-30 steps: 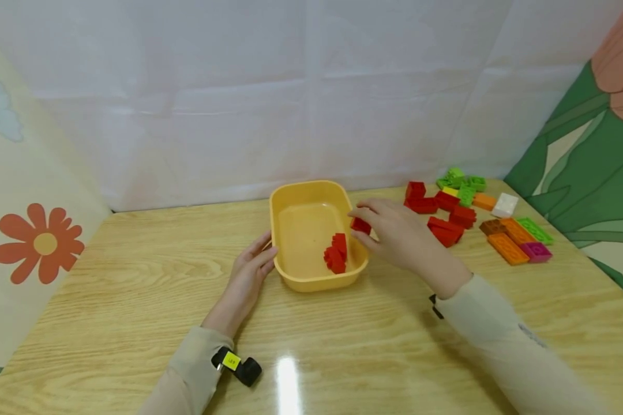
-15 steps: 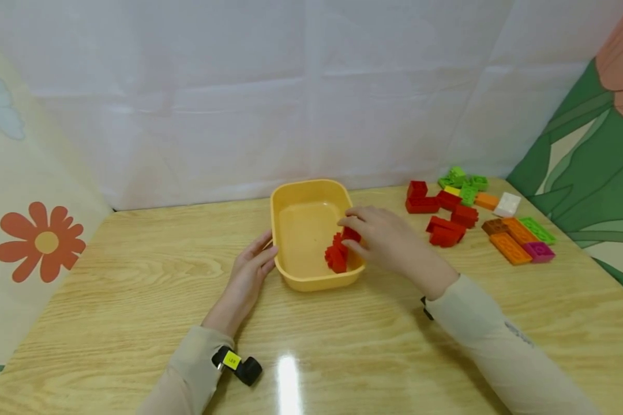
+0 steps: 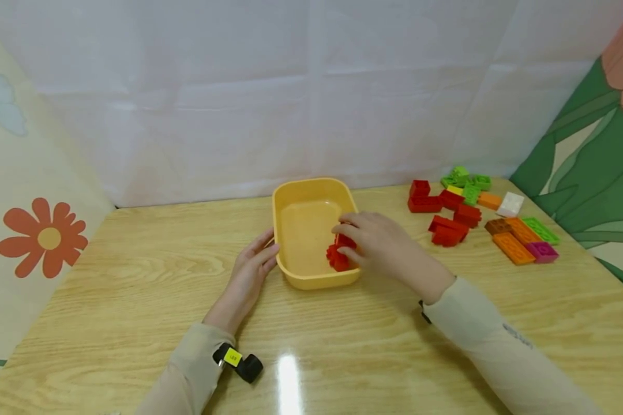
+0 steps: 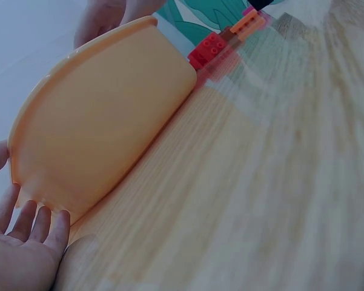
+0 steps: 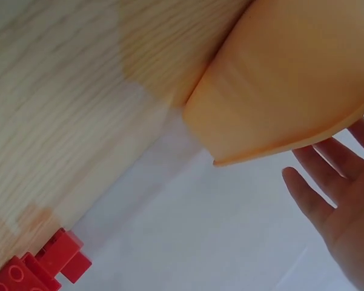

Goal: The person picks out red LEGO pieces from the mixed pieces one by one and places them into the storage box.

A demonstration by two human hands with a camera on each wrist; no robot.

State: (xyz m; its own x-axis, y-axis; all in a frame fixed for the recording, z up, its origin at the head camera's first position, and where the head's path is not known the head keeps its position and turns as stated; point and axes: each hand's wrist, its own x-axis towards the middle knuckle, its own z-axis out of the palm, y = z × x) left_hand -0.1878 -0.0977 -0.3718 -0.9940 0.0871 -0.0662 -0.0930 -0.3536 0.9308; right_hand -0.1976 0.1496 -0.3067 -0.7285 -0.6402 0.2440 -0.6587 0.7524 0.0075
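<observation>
A yellow plastic bin (image 3: pixel 314 282) stands on the table with several red toy bricks (image 3: pixel 337 258) at its right inner side. My left hand (image 3: pixel 249 274) holds the bin's left side, thumb at the rim and fingers against the outer wall, as the left wrist view shows. My right hand (image 3: pixel 381 242) reaches over the right rim and holds a red toy brick (image 3: pixel 346 233) between thumb and fingers, low in the bin beside the others. In the right wrist view, the bin wall (image 5: pixel 291 79) hides the fingertips and that brick.
Right of the bin lie several loose red bricks (image 3: pixel 424 204). Beyond them are green bricks (image 3: pixel 481 183), a white brick (image 3: pixel 511 204), orange bricks (image 3: pixel 514 248) and a magenta brick (image 3: pixel 542 252). A white cloth (image 3: pixel 213 115) hangs behind the table (image 3: pixel 150 276).
My right hand has carried the red brick leftward from above the right rim down into the bin, beside the other red bricks. The left hand has stayed at the bin's side.
</observation>
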